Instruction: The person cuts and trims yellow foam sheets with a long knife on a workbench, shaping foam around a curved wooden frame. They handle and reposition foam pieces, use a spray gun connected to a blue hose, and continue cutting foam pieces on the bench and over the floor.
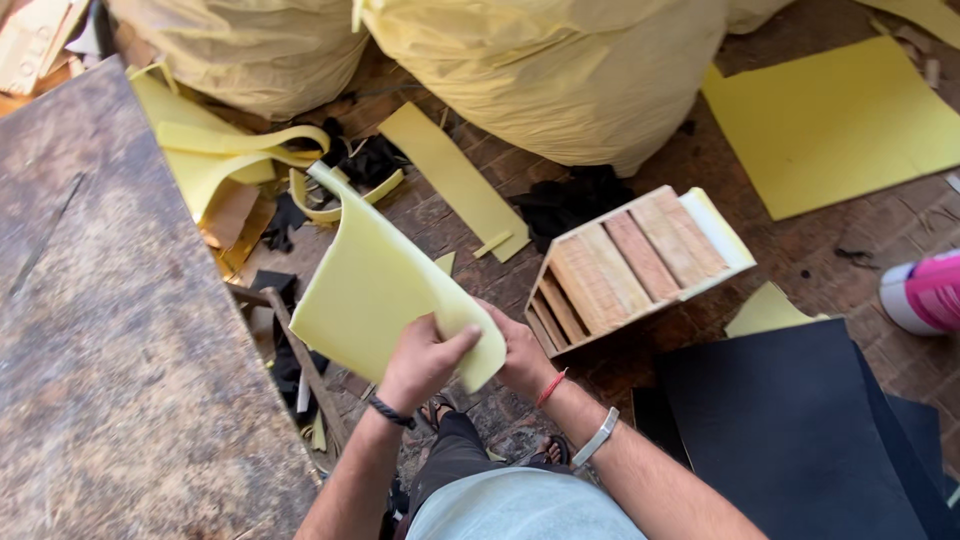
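Holding a pale yellow foam sheet (375,290) up over a brick floor (880,235), a person seated by a worn worktable (120,330) grips its lower corner in both hands: the left hand (425,358) is closed on the edge with the thumb laid across the face, and the right hand (522,352) pinches the same corner from behind, partly hidden by the foam. The sheet is in the air, bowed and tilted away from the body, touching neither table nor floor; judging from how things lie, handling of this piece is in its middle, with the sheet picked up but not set anywhere, and whether it has been trimmed cannot be told. To the left, beyond the table's edge, curled yellow foam offcuts (235,160) lie heaped with black scraps (290,215) and brown card, which suggests that cutting has already gone on here. Behind them stand two bulging yellow sacks (560,70) (their contents are not visible). A long foam strip (455,180) lies flat between the sacks and the raised sheet. Just right of the hands a wooden slatted crate (635,265) rests on its side, near enough to crowd any swing of the sheet that way. Farther right a large flat yellow sheet (835,125) lies on the floor, black sheets (800,430) are stacked beside the right forearm, and a pink and white shoe (925,292) shows at the frame's edge.
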A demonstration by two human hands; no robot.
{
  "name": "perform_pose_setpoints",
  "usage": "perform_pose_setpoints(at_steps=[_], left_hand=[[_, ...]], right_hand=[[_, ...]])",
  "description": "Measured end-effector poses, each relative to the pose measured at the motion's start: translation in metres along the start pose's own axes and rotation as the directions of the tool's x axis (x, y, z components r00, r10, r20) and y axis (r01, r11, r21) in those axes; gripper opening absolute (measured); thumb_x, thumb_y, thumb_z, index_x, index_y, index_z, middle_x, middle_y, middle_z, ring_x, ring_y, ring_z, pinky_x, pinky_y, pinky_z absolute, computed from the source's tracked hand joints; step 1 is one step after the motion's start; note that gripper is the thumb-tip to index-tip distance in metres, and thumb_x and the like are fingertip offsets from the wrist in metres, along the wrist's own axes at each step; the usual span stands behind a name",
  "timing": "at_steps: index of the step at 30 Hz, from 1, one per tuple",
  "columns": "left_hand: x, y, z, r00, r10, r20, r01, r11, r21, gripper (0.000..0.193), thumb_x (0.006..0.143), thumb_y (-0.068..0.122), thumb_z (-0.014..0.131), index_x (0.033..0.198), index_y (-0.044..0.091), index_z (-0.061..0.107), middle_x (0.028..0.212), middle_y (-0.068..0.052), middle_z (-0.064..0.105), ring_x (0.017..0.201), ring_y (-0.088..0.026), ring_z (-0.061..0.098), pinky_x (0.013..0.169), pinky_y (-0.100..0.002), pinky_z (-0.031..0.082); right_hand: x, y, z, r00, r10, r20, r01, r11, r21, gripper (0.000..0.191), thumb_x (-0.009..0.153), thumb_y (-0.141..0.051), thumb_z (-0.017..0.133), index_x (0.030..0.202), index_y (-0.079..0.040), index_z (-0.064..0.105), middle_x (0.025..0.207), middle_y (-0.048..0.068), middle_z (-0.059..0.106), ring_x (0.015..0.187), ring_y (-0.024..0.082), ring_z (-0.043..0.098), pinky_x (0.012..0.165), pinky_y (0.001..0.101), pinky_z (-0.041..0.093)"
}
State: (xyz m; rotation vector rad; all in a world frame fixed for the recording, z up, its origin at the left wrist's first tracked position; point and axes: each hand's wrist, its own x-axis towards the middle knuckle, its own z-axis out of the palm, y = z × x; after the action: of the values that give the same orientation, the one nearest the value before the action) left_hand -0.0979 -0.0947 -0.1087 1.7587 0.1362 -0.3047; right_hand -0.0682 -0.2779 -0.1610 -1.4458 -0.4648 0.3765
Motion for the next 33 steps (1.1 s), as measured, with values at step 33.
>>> perform_pose_setpoints(at_steps=[33], left_hand=[[0.300,0.032,0.075,0.966,-0.132,0.223,0.053,0.944,0.327,0.037,0.087,0.027,0.079,0.111,-0.001,0.074,0.093,-0.011,0.079,0.078,-0.017,0.074,0.073,-0.031,0.059]], right_hand=[[-0.066,0.003,-0.311,0.424,0.407,-0.809,-0.258,0.911,0.323,0.025,0.093,-0.011,0.065,0.116,-0.001,0.067,0.108,0.012,0.075,0.095,0.021,0.074,0.081,0.0382,0.064]])
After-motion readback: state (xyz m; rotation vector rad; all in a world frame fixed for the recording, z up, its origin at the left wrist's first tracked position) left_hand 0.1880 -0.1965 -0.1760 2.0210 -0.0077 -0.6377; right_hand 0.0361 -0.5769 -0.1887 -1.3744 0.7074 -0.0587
